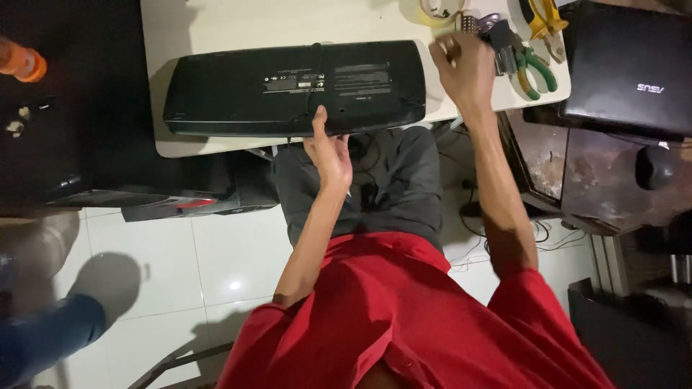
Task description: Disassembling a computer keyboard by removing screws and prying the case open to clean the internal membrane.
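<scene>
A black keyboard [238,90] lies upside down on a white table [216,25], its cable running across its back. My left hand [328,151] is at the keyboard's near edge, fingers touching the underside rim. My right hand [463,66] hovers at the keyboard's right end, fingers loosely curled, close to a cluster of tools. I cannot see anything held in it.
Green-handled pliers [535,72], yellow-handled pliers [544,18], a tape roll [440,11] and metal bits lie at the table's right end. A closed black laptop [627,68] and a mouse [652,167] sit on a brown desk to the right. An orange bottle [21,61] stands far left. Another person's leg [43,338] is lower left.
</scene>
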